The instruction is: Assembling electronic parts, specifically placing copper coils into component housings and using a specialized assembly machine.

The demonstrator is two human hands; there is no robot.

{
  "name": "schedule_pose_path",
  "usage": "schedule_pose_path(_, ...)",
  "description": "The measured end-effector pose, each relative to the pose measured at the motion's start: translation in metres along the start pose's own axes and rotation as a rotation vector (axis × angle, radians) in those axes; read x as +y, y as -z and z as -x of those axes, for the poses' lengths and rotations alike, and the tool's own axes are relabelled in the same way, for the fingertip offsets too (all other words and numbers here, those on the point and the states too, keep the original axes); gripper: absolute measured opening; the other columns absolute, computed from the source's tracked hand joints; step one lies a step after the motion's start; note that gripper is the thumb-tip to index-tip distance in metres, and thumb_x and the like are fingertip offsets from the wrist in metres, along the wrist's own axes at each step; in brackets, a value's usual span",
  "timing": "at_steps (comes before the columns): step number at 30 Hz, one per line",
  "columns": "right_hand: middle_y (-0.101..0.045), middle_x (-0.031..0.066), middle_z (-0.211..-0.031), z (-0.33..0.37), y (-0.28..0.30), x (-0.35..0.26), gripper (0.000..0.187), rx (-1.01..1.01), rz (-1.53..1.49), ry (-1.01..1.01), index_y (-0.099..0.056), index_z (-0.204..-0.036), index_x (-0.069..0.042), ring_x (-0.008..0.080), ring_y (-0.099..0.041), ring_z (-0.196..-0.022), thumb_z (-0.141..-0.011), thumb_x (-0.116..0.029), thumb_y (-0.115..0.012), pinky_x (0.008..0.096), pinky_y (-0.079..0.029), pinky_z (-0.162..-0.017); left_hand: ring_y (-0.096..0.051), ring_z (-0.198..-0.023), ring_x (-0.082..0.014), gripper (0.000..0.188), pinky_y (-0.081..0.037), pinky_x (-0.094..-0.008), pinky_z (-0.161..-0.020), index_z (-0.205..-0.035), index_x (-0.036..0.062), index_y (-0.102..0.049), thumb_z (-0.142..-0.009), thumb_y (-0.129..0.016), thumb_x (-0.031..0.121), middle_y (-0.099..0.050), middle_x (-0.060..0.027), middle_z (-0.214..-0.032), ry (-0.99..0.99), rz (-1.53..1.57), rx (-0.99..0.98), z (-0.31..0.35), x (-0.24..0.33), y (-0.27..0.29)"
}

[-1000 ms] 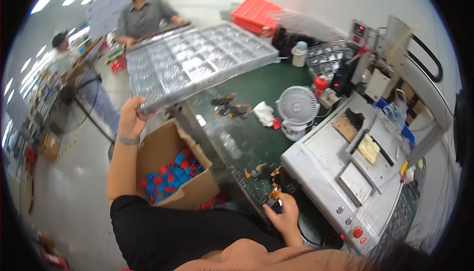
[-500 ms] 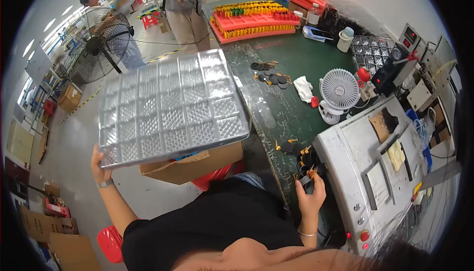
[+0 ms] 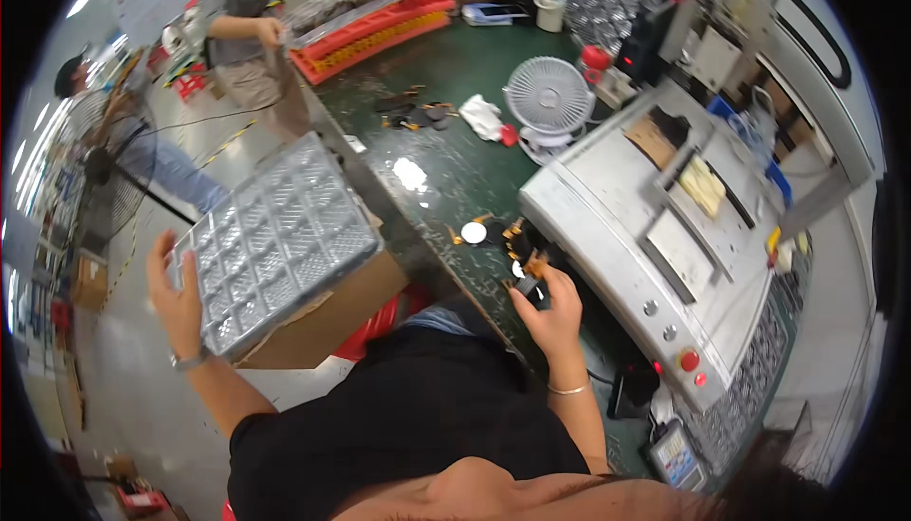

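As left hand (image 3: 178, 308) loosens, clear tray (image 3: 283, 229) lower

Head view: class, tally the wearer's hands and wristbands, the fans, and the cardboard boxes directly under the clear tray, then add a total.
Hands: 2 (left hand, right hand)
Wristbands: 2 (left band, right band)
Fans: 2 (desk fan, floor fan)
Cardboard box under clear tray: 1
Total: 7

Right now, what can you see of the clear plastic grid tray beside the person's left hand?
The clear, shiny plastic grid tray lies over the brown cardboard box. Pale ribs divide its upturned face into rows of squarish, textured cells. The open, bare left hand is at its left edge; whether they touch is unclear.
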State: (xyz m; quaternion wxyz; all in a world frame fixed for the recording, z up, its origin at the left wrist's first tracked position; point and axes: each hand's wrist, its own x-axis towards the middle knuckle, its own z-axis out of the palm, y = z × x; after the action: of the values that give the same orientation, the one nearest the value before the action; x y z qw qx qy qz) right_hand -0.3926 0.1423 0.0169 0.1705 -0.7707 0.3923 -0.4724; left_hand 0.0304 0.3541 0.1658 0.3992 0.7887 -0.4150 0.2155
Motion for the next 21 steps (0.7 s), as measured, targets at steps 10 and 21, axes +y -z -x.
schedule_pose_path(10,-0.064,0.0183,-0.098,-0.014,0.017,0.0,0.047,0.065,-0.01,-0.021,-0.06,-0.105,0.004,0.0348,-0.061,-0.091,-0.067,-0.015,-0.081,0.0396,-0.05,-0.081,-0.054,-0.098,-0.037,0.049,-0.046,-0.0422,-0.085,-0.114,-0.0016,-0.058,-0.075,-0.074,0.023,-0.055,-0.0189,-0.105,-0.598,0.215,-0.928,0.08,0.181,-0.287)
schedule_pose_path(21,-0.064,0.0178,-0.099,-0.011,0.014,-0.008,0.051,-0.081,-0.035,-0.102,-0.06,-0.111,0.002,0.0368,-0.059,-0.094,-0.066,-0.013,-0.08,0.0417,-0.047,-0.084,-0.061,-0.071,-0.0348,0.034,-0.05,-0.04,-0.066,-0.091,0.0034,-0.053,-0.079,-0.074,0.027,-0.06,-0.0155,-0.08,-0.383,0.54,-0.983,0.076,0.18,-0.296)
